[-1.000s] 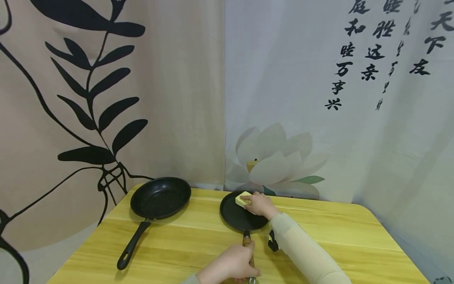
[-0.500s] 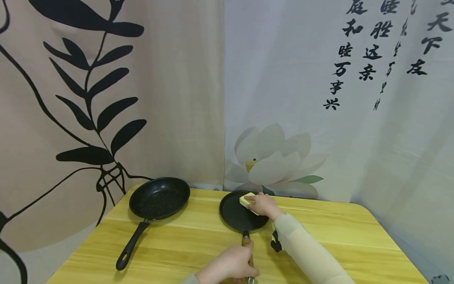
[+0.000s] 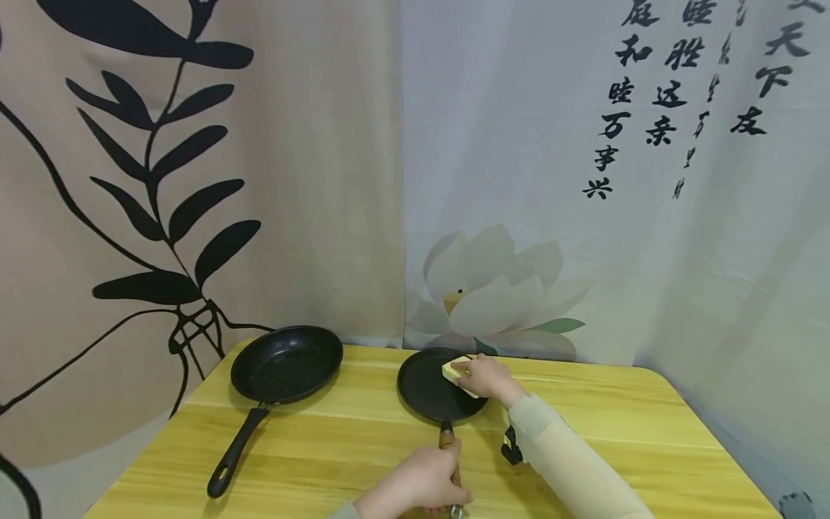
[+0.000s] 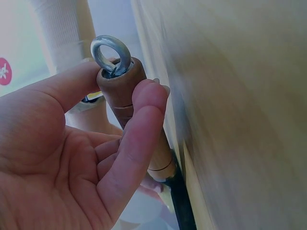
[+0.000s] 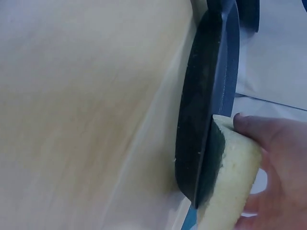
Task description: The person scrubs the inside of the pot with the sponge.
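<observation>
A small flat black frying pan (image 3: 421, 386) lies at the back middle of the wooden table. My left hand (image 3: 424, 477) grips its brown wooden handle (image 4: 120, 98), which ends in a metal ring (image 4: 111, 50). At the pan's right side, my right hand (image 3: 491, 378) holds a pale yellow sponge (image 3: 452, 370) between thumb and fingers. The right wrist view shows the sponge's dark scouring side (image 5: 213, 160) facing the pan, right at its rim. In the left wrist view, the fingers (image 4: 136, 148) lie along the handle.
To the left stands a larger black frying pan (image 3: 288, 364), its black handle (image 3: 236, 454) pointing toward the front. A small black-and-yellow object (image 3: 511, 447) sits beside the right sleeve (image 3: 570, 458), partly hidden by it. Printed curtains (image 3: 324, 180) hang behind the wooden table (image 3: 337, 432).
My right hand has slid the sponge rightward across the pan, toward its right rim. My left hand keeps its grip on the handle. The head view has turned slightly to the right.
</observation>
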Available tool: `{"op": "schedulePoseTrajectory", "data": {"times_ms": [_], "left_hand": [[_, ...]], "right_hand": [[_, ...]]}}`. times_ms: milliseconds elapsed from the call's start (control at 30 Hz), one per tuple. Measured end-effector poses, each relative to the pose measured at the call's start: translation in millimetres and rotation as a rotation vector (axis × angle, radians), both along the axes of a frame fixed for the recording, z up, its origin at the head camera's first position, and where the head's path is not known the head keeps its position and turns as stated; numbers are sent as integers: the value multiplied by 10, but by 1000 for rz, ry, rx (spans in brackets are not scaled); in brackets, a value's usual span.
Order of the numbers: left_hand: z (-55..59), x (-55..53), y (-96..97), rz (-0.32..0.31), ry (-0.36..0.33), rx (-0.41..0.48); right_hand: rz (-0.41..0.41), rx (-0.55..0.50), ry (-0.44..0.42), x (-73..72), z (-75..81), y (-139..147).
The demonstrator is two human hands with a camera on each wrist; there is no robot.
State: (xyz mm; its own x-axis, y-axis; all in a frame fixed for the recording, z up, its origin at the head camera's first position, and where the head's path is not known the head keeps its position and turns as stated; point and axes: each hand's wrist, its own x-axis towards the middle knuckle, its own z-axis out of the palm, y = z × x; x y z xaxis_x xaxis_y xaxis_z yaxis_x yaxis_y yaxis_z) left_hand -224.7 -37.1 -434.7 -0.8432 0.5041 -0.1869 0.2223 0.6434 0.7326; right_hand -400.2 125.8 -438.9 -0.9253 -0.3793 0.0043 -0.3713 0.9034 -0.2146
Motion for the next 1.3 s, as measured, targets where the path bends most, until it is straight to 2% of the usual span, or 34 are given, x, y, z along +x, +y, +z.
{"op": "schedulePoseTrajectory", "data": {"times_ms": [300,533,700,1300], "left_hand": [[21,-10,-1,-3,-44,4],[3,-30,-1,-8,-36,-28],[-8,-46,0,-12,-40,-33],[-2,-24,4,-5,-4,-38]], "right_hand": [[14,-23,-15,78,16,28],[24,-60,-19,101,2,45],[26,-71,10,113,-13,45],[23,-129,43,119,-66,-36]]}}
